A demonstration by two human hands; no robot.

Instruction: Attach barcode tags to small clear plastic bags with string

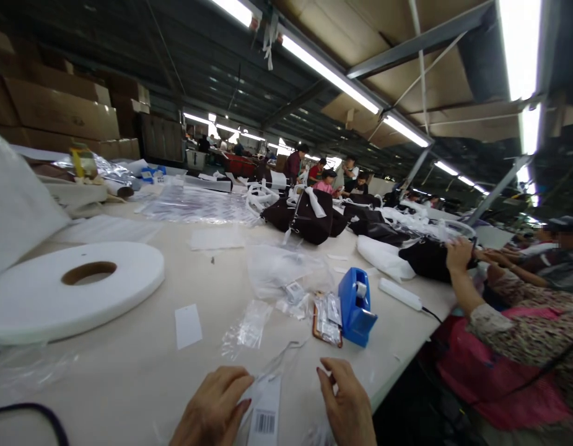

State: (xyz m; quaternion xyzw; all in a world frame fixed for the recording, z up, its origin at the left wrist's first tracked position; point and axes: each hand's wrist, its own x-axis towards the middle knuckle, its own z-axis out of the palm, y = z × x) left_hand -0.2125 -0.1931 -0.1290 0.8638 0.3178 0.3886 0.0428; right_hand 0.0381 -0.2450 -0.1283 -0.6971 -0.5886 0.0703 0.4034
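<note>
At the bottom of the view both my hands rest on the pale table [128, 371]. My left hand [212, 409] has its fingers curled on a clear plastic bag [267, 378] that holds a white barcode tag [265, 418]. My right hand [349, 406] pinches the bag's other edge with thumb and fingers. A thin string runs from the tag toward the table's middle.
A blue tape dispenser [355, 306] stands just beyond my right hand, beside small bagged items [327, 319]. A big white tape roll [72, 288] lies at left, a loose white tag [188, 326] near it. Dark bags [309, 217] sit farther back. A co-worker's arm [460, 279] reaches in from the right.
</note>
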